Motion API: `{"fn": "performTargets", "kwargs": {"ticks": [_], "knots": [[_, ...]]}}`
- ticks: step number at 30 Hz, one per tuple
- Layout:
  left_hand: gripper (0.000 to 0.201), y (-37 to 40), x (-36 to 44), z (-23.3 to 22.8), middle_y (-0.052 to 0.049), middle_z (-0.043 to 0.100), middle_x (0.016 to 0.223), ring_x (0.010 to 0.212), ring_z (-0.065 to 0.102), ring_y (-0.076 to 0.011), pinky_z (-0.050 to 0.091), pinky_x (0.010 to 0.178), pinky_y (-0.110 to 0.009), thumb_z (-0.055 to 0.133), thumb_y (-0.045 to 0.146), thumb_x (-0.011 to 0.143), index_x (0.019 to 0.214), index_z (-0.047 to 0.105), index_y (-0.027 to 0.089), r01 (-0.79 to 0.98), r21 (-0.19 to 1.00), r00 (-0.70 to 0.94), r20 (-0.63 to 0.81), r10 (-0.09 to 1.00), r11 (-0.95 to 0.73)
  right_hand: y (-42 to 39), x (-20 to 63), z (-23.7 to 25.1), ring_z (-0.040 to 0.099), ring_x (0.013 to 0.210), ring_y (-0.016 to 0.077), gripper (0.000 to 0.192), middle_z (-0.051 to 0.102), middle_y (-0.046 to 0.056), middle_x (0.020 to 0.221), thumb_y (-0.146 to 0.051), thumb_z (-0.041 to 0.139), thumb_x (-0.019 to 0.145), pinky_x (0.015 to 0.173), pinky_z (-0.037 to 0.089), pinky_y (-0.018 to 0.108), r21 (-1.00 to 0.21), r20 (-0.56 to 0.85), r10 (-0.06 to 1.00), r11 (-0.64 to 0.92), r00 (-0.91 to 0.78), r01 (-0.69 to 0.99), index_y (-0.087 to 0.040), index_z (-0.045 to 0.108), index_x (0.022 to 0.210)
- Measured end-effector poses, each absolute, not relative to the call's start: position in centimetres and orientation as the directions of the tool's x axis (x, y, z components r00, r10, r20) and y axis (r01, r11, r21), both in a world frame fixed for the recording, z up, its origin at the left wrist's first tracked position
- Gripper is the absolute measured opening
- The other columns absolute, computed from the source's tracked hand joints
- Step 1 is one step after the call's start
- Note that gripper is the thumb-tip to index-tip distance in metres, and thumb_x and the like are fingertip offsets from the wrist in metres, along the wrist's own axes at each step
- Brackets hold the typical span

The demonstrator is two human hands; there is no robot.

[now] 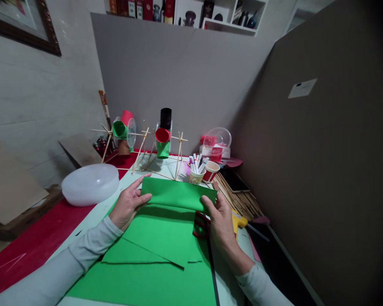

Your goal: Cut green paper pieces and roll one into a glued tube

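Observation:
A strip of green paper (175, 193) is stretched between my two hands above the table. My left hand (130, 204) pinches its left end, thumb in front. At the right end, my right hand (219, 214) grips it with the thumb pressed on the front face. Beneath lie larger green sheets (147, 282), with thin dark strips (143, 262) across them. Red-handled scissors (200, 225) rest beside my right hand, partly covered by it. A yellow glue gun (239, 220) lies just to the right of that hand.
Two stick frames carry coloured paper tubes (162, 135) at the back. A cup of markers (196, 176), a paper cup (211, 170), a phone (234, 180) and wooden sticks (242, 197) are at right. A clear plastic bowl (91, 185) stands left. A dark panel (322, 148) borders the right side.

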State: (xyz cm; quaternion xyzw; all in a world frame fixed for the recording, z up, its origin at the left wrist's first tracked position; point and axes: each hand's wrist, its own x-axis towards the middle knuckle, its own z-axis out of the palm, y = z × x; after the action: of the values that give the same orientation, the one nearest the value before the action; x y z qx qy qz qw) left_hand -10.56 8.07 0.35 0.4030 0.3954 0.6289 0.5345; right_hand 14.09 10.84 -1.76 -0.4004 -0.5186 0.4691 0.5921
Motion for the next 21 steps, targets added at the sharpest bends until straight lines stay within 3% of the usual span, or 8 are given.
{"fn": "performTargets", "kwargs": {"ticks": [4, 7, 13, 15, 18, 21], "knots": [[0.046, 8.4, -10.9, -0.1, -0.003, 0.074, 0.074, 0.064, 0.067, -0.0144, 0.054, 0.063, -0.022, 0.088, 0.018, 0.055, 0.097, 0.070, 0.014, -0.347, 0.934, -0.081, 0.055, 0.995, -0.080, 10.9, 14.1, -1.2, 0.063, 0.078, 0.0217, 0.032, 0.070, 0.002, 0.084, -0.043, 0.071, 0.076, 0.069, 0.050, 0.031, -0.957, 0.260, 0.965, 0.264, 0.049, -0.124, -0.024, 0.066, 0.102], [0.036, 8.4, -11.2, -0.1, -0.005, 0.075, 0.074, 0.065, 0.069, -0.0174, 0.056, 0.063, -0.025, 0.088, 0.022, 0.056, 0.087, 0.073, 0.014, -0.322, 0.946, -0.027, 0.026, 0.999, -0.033, 10.9, 14.2, -0.9, 0.062, 0.076, 0.0199, 0.029, 0.069, 0.002, 0.085, -0.042, 0.071, 0.078, 0.071, 0.050, 0.031, -0.952, 0.280, 0.959, 0.282, 0.036, -0.119, -0.022, 0.067, 0.098], [0.034, 7.8, -11.7, 0.9, -0.008, 0.077, 0.085, 0.074, 0.072, -0.0234, 0.058, 0.072, -0.034, 0.085, 0.031, 0.061, 0.090, 0.074, 0.018, -0.190, 0.979, 0.154, -0.044, 0.987, 0.074, 11.4, 14.9, -0.5, 0.060, 0.076, 0.0180, 0.026, 0.070, 0.003, 0.088, -0.037, 0.074, 0.076, 0.068, 0.048, 0.028, -0.941, 0.312, 0.950, 0.311, 0.014, -0.131, -0.019, 0.070, 0.095], [0.032, 7.5, -11.7, 1.3, -0.010, 0.077, 0.082, 0.071, 0.072, -0.0254, 0.058, 0.066, -0.034, 0.084, 0.036, 0.062, 0.087, 0.075, 0.018, -0.109, 0.988, 0.220, -0.086, 0.972, 0.112, 11.5, 15.1, -0.4, 0.059, 0.073, 0.0170, 0.025, 0.069, 0.002, 0.085, -0.035, 0.074, 0.076, 0.065, 0.047, 0.027, -0.938, 0.315, 0.949, 0.312, 0.002, -0.148, -0.019, 0.070, 0.094], [0.037, 7.1, -11.7, 1.4, -0.013, 0.069, 0.055, 0.043, 0.062, -0.0213, 0.047, 0.041, -0.028, 0.075, 0.050, 0.069, 0.065, 0.074, 0.013, 0.068, 0.984, 0.315, -0.179, 0.932, 0.166, 11.4, 15.1, -0.2, 0.059, 0.073, 0.0167, 0.020, 0.069, 0.002, 0.084, -0.032, 0.074, 0.076, 0.066, 0.047, 0.026, -0.935, 0.319, 0.948, 0.310, -0.023, -0.173, -0.019, 0.071, 0.091], [0.058, 6.9, -11.8, 0.9, -0.006, 0.047, 0.030, 0.025, 0.037, -0.0106, 0.023, 0.031, -0.022, 0.062, 0.059, 0.077, 0.037, 0.059, 0.016, 0.242, 0.959, 0.320, -0.219, 0.922, 0.144, 11.3, 15.0, 0.1, 0.058, 0.069, 0.0159, 0.015, 0.069, 0.001, 0.079, -0.030, 0.074, 0.075, 0.064, 0.047, 0.026, -0.932, 0.317, 0.948, 0.305, -0.034, -0.194, -0.019, 0.070, 0.085]]}}
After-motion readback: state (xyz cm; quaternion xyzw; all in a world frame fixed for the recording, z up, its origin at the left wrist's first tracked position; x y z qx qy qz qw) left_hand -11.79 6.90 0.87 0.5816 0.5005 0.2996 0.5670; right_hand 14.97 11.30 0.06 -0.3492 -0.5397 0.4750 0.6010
